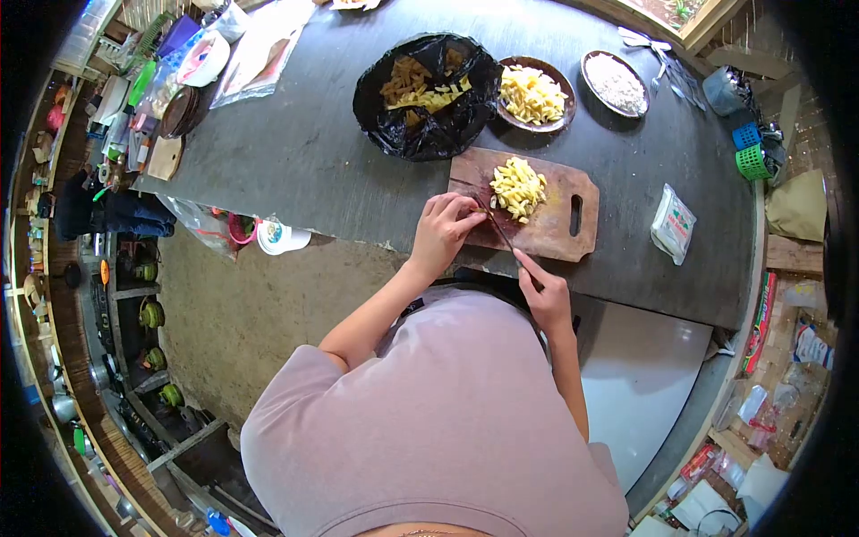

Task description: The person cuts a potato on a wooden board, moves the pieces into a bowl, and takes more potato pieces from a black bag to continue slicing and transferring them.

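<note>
A wooden cutting board [557, 240] with a handle slot lies at the table's near edge. On it sits a heap of chopped pale-yellow pieces [517, 189]. My right hand [546, 295] is closed round the handle of a knife [502, 234], whose blade points away to the left across the board. At the board's left side, my left hand [440, 234] is closed, its fingertips pinched close to the blade. What lies between those fingertips is too small to make out.
Behind the board stand a black-bag-lined container [376, 121] with yellow pieces, a plate [564, 119] of more pieces and a plate [641, 111] of white grains. A white packet [673, 225] lies right. Spoons and forks [667, 67] lie at the far right.
</note>
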`<state>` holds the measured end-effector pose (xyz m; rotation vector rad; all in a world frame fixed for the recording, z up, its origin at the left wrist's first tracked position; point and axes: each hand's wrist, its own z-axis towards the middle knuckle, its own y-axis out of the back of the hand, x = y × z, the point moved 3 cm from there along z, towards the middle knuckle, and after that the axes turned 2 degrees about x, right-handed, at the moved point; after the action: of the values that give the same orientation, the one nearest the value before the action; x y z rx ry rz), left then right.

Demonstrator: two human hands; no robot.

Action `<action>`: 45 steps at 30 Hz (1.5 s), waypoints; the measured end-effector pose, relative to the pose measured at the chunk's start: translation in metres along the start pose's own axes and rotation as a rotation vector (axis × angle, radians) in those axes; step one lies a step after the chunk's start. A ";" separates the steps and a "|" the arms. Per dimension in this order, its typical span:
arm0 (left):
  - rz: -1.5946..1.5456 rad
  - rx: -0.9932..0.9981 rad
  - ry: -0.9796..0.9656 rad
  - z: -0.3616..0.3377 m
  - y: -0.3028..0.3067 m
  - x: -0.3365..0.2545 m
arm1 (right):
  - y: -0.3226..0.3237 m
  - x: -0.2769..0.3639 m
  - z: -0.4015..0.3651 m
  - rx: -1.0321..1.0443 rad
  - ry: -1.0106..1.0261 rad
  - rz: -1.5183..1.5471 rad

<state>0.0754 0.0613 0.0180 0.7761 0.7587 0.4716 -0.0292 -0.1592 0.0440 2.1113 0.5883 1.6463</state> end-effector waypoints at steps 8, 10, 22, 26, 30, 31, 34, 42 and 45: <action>0.011 -0.009 0.011 0.001 0.002 0.000 | 0.008 -0.023 -0.032 -0.092 0.171 0.025; 0.001 -0.016 0.008 0.000 0.002 0.000 | 0.013 -0.027 -0.042 -0.070 0.042 0.041; 0.031 0.011 -0.032 -0.002 0.001 0.004 | 0.009 -0.018 -0.025 -0.112 0.165 0.000; 0.037 0.016 -0.060 -0.002 0.001 0.007 | 0.010 -0.008 -0.026 -0.105 0.167 0.017; 0.039 0.015 -0.071 0.000 0.003 0.009 | 0.009 -0.005 -0.024 -0.108 0.155 -0.056; 0.038 0.016 -0.071 0.001 0.003 0.009 | 0.008 -0.006 -0.025 -0.108 0.152 -0.039; 0.024 0.004 -0.077 0.001 0.003 0.009 | 0.008 -0.007 -0.028 -0.091 0.139 -0.044; 0.035 0.003 -0.076 0.001 0.003 0.010 | 0.004 -0.001 -0.020 -0.101 0.168 -0.092; 0.025 0.003 -0.069 0.001 0.002 0.009 | 0.003 -0.009 -0.022 -0.081 0.123 -0.094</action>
<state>0.0816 0.0680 0.0156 0.8014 0.6860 0.4643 -0.0526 -0.1654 0.0434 1.9063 0.6383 1.7267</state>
